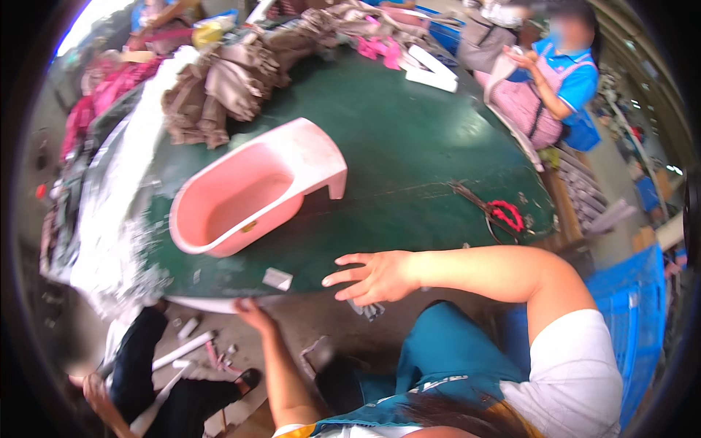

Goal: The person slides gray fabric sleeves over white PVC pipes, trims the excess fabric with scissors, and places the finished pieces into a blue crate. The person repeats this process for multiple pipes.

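My right hand [376,277] hovers over the near edge of the green table [416,146], fingers spread and nothing in them. Lower and to the left, my left hand [254,316] reaches to the table's near edge with its fingers apart. Its fingertips meet a white curved strip [201,303] that shows just under that edge. A pink plastic tub [321,146] with a raised, cut-out end lies on the table beyond both hands. Between my hands and the tub is a small pale slip [277,278]. Scissors with red-wrapped handles [504,215] rest farther right on the tabletop.
Bundled brown fabric [234,87] lines the far left, with white sheer material [124,182] hanging beside it. White strips [431,71] and pink cloth [380,51] lie at the back. A person [558,80] works far right; another's dark-clad legs [182,401] are at lower left. A blue crate [635,314] stands right.
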Action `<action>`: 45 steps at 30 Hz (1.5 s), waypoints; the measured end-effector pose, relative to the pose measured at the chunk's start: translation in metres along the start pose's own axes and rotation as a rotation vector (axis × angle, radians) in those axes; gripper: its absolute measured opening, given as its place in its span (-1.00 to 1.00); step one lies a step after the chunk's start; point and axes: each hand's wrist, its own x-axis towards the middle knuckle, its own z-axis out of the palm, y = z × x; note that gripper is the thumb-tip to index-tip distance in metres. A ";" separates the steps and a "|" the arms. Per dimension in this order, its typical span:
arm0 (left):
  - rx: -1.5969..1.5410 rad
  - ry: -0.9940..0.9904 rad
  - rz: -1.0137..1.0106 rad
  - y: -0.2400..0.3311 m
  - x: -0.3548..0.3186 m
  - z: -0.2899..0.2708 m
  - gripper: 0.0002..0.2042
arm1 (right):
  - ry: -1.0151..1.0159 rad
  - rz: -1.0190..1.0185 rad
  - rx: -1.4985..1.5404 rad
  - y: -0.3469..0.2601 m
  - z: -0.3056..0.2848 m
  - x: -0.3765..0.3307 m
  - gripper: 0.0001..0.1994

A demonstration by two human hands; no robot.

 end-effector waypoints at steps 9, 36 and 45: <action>-0.002 -0.038 0.054 0.142 -0.148 -0.065 -0.77 | 0.098 0.052 -0.406 -0.008 0.019 0.003 -0.84; -0.327 -0.082 0.104 0.259 -0.206 -0.207 -0.73 | 1.166 0.474 2.471 -0.218 0.109 -0.128 -0.65; -0.262 -0.130 -0.080 0.261 -0.193 -0.262 -0.68 | 1.521 0.432 2.268 -0.202 0.118 -0.102 -0.71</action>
